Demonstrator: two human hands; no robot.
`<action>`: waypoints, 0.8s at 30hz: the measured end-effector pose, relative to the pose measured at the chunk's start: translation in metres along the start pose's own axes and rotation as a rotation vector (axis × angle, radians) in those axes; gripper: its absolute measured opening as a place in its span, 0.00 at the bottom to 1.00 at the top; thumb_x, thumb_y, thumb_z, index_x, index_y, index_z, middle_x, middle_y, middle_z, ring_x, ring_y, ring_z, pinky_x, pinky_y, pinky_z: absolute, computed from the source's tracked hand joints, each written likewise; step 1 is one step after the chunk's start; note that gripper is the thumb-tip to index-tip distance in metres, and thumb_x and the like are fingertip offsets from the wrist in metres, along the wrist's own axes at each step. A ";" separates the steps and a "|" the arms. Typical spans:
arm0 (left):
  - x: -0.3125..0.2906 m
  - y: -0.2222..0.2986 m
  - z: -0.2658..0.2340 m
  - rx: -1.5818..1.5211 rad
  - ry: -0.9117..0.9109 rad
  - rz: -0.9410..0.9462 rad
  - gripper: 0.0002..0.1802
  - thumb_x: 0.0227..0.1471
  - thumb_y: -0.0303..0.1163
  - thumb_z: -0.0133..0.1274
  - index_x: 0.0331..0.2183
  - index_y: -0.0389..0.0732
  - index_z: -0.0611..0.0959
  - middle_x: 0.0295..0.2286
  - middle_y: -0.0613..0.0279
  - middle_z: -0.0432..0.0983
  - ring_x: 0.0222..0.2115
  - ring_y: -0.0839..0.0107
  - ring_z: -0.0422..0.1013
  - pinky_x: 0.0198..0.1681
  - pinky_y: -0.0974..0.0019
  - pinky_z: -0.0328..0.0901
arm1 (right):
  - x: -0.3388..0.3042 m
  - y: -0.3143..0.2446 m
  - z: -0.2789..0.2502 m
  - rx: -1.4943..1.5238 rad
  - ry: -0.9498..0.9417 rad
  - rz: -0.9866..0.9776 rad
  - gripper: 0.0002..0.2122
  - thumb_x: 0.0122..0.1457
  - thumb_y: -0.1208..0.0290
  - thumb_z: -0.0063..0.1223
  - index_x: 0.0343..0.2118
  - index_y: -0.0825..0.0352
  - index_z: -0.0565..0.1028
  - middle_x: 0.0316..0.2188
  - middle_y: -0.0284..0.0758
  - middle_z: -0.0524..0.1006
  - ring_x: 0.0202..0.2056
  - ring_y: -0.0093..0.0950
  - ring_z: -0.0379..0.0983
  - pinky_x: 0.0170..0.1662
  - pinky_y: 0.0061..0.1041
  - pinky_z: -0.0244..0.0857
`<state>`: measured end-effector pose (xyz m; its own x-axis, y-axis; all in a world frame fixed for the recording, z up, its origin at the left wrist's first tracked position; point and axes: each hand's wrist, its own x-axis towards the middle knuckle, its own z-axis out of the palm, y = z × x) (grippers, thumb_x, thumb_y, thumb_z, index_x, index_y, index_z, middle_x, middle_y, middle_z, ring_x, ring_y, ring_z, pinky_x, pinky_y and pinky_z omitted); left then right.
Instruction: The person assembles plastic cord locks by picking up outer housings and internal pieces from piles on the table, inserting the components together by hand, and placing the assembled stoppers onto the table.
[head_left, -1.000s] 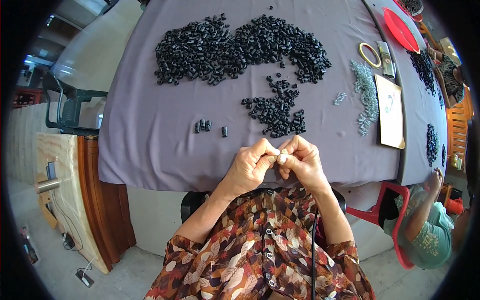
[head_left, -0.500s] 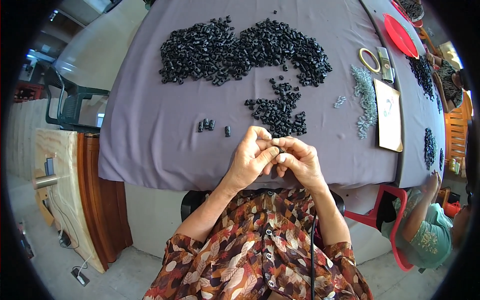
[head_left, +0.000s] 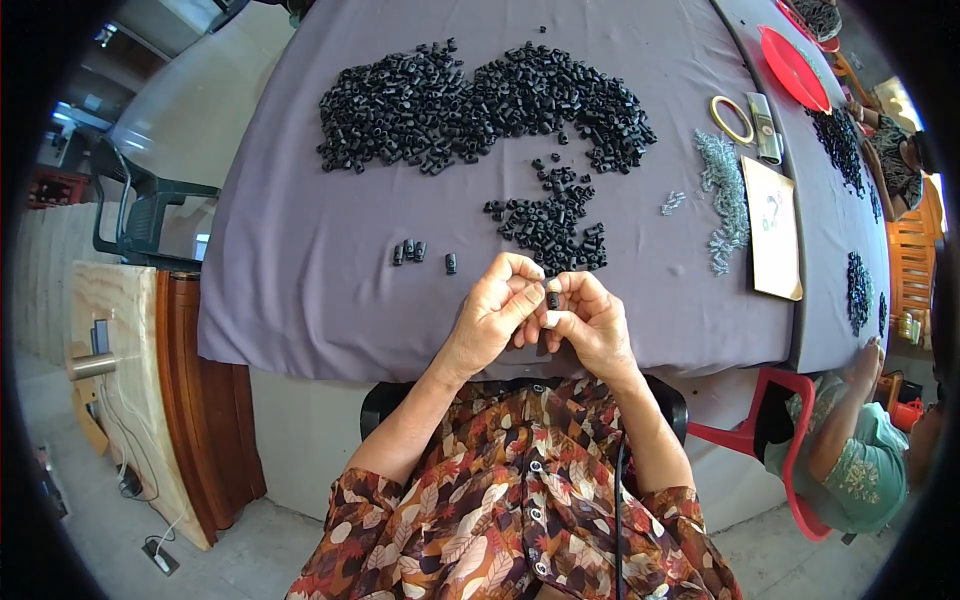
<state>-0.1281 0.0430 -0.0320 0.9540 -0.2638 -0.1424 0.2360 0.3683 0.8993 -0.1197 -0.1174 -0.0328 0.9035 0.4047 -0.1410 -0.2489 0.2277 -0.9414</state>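
Observation:
Close together above the table's near edge are my two hands. A small black plastic cord lock (head_left: pixel 553 299), with a hole in its side, is pinched between thumb and fingers of my right hand (head_left: pixel 592 322). My left hand (head_left: pixel 490 320) is closed beside it, thumb against fingertips; what it holds, if anything, is hidden. A loose pile of black plastic pieces (head_left: pixel 555 220) lies just beyond my fingers. To the left stand three similar cord locks (head_left: pixel 409 252) in a row, with a single cord lock (head_left: pixel 451 263) apart from them.
Larger heaps of black pieces (head_left: pixel 400 110) cover the far table. On the right are small metal springs (head_left: pixel 722 190), a tape roll (head_left: pixel 732 119), a cardboard sheet (head_left: pixel 772 230) and a red basin (head_left: pixel 795 68). A person in green (head_left: pixel 865 470) sits at right, near a red chair (head_left: pixel 740 430).
The cord lock, mostly covered by my fingers before, now shows in my right hand. My fingertips have drawn slightly apart.

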 end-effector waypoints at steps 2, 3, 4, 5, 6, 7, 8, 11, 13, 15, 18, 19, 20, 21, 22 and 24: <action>0.001 0.001 0.001 0.003 -0.011 0.000 0.08 0.57 0.30 0.44 0.37 0.39 0.66 0.21 0.65 0.70 0.16 0.83 0.64 0.17 0.81 0.57 | -0.002 -0.002 0.002 -0.064 0.026 0.011 0.09 0.53 0.82 0.51 0.36 0.70 0.66 0.21 0.29 0.70 0.19 0.16 0.67 0.21 0.13 0.63; 0.002 -0.001 0.001 0.005 -0.010 -0.001 0.08 0.57 0.30 0.44 0.37 0.39 0.66 0.22 0.66 0.70 0.17 0.83 0.64 0.17 0.82 0.57 | -0.003 -0.001 0.003 -0.075 0.053 0.026 0.08 0.54 0.84 0.48 0.35 0.69 0.66 0.22 0.29 0.71 0.20 0.15 0.67 0.21 0.13 0.63; 0.002 -0.001 0.001 0.007 -0.011 -0.002 0.09 0.56 0.30 0.45 0.38 0.38 0.66 0.22 0.66 0.70 0.17 0.84 0.64 0.17 0.82 0.58 | -0.004 -0.001 0.005 -0.073 0.055 0.006 0.07 0.54 0.84 0.47 0.36 0.69 0.65 0.22 0.31 0.72 0.20 0.15 0.68 0.21 0.13 0.62; 0.001 -0.001 0.001 -0.012 -0.003 -0.008 0.10 0.55 0.29 0.47 0.38 0.38 0.66 0.23 0.67 0.69 0.17 0.84 0.64 0.17 0.82 0.58 | -0.004 -0.002 0.006 -0.080 0.035 -0.010 0.08 0.54 0.84 0.47 0.36 0.69 0.65 0.23 0.32 0.73 0.21 0.16 0.68 0.21 0.13 0.63; 0.000 0.001 0.002 0.020 -0.004 -0.009 0.10 0.55 0.29 0.47 0.38 0.39 0.66 0.22 0.67 0.69 0.17 0.84 0.63 0.18 0.81 0.58 | -0.004 -0.002 0.007 -0.091 0.027 -0.040 0.08 0.54 0.83 0.48 0.36 0.69 0.65 0.23 0.32 0.74 0.22 0.16 0.69 0.21 0.13 0.63; -0.001 0.003 0.002 0.052 -0.005 -0.009 0.09 0.55 0.29 0.47 0.38 0.39 0.66 0.21 0.67 0.69 0.17 0.83 0.63 0.19 0.81 0.59 | -0.004 -0.002 0.007 -0.125 0.023 -0.067 0.08 0.54 0.82 0.49 0.36 0.69 0.65 0.23 0.32 0.74 0.22 0.15 0.70 0.22 0.13 0.63; -0.001 0.005 0.003 0.044 -0.003 -0.030 0.10 0.53 0.28 0.49 0.37 0.39 0.66 0.23 0.67 0.69 0.17 0.84 0.63 0.19 0.81 0.59 | -0.004 0.002 0.008 -0.118 0.037 -0.099 0.08 0.53 0.83 0.50 0.36 0.69 0.66 0.22 0.31 0.74 0.21 0.14 0.69 0.22 0.13 0.63; 0.000 0.007 0.008 0.010 -0.016 -0.015 0.09 0.50 0.23 0.52 0.34 0.37 0.68 0.23 0.70 0.66 0.18 0.86 0.61 0.19 0.82 0.57 | -0.005 0.004 0.010 -0.343 0.065 -0.253 0.10 0.50 0.85 0.50 0.35 0.70 0.69 0.26 0.32 0.71 0.22 0.16 0.68 0.23 0.16 0.63; 0.000 0.006 0.008 0.032 0.011 -0.055 0.09 0.49 0.21 0.51 0.33 0.38 0.69 0.22 0.71 0.65 0.18 0.86 0.62 0.19 0.82 0.58 | -0.007 0.001 0.008 -0.358 0.047 -0.249 0.12 0.48 0.85 0.52 0.37 0.69 0.70 0.27 0.32 0.69 0.24 0.18 0.68 0.26 0.17 0.64; -0.001 0.007 0.010 0.043 0.020 -0.049 0.09 0.49 0.21 0.52 0.32 0.38 0.68 0.23 0.71 0.66 0.18 0.87 0.62 0.18 0.81 0.58 | -0.007 0.000 0.002 -0.384 -0.024 -0.221 0.14 0.47 0.82 0.55 0.38 0.68 0.70 0.28 0.31 0.69 0.26 0.18 0.67 0.28 0.18 0.64; -0.008 0.003 0.007 0.148 0.181 -0.031 0.09 0.46 0.22 0.55 0.29 0.37 0.70 0.19 0.72 0.66 0.17 0.88 0.60 0.18 0.80 0.57 | -0.008 -0.033 -0.013 -0.499 -0.004 -0.149 0.16 0.46 0.77 0.60 0.40 0.67 0.72 0.27 0.28 0.70 0.25 0.16 0.64 0.29 0.16 0.62; -0.009 0.006 0.006 0.339 0.215 0.010 0.09 0.46 0.23 0.56 0.28 0.37 0.71 0.17 0.72 0.66 0.17 0.88 0.60 0.18 0.80 0.56 | -0.006 -0.034 -0.026 -0.560 0.116 -0.213 0.14 0.46 0.78 0.58 0.38 0.66 0.73 0.25 0.27 0.70 0.26 0.16 0.64 0.29 0.15 0.62; -0.010 0.012 0.004 0.531 0.249 0.053 0.08 0.45 0.23 0.57 0.26 0.37 0.72 0.16 0.72 0.65 0.16 0.89 0.59 0.18 0.79 0.56 | -0.001 -0.035 -0.039 -0.491 0.266 -0.238 0.10 0.48 0.79 0.57 0.35 0.67 0.74 0.24 0.27 0.70 0.25 0.15 0.64 0.29 0.15 0.62; -0.010 0.017 0.001 0.660 0.285 0.068 0.09 0.42 0.23 0.59 0.24 0.36 0.73 0.15 0.68 0.66 0.16 0.86 0.61 0.18 0.75 0.57 | 0.004 -0.039 -0.055 -0.647 0.420 -0.275 0.08 0.49 0.80 0.54 0.33 0.69 0.74 0.24 0.28 0.70 0.24 0.15 0.64 0.29 0.15 0.61; -0.011 0.023 -0.002 0.754 0.317 0.111 0.09 0.41 0.23 0.59 0.24 0.35 0.73 0.15 0.66 0.67 0.15 0.82 0.62 0.18 0.74 0.58 | 0.012 -0.045 -0.067 -0.801 0.509 -0.362 0.07 0.49 0.81 0.53 0.32 0.70 0.73 0.24 0.31 0.71 0.23 0.18 0.65 0.28 0.17 0.62; -0.011 0.027 -0.012 0.916 0.393 0.198 0.09 0.39 0.23 0.59 0.24 0.35 0.74 0.18 0.60 0.70 0.15 0.73 0.64 0.21 0.69 0.61 | 0.023 -0.056 -0.084 -1.034 0.555 -0.390 0.06 0.48 0.80 0.52 0.31 0.71 0.73 0.25 0.37 0.71 0.23 0.27 0.69 0.29 0.23 0.64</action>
<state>-0.1303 0.0666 -0.0108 0.9928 0.1000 0.0656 -0.0077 -0.4944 0.8692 -0.0558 -0.1957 -0.0095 0.9437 -0.0209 0.3302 0.2351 -0.6600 -0.7136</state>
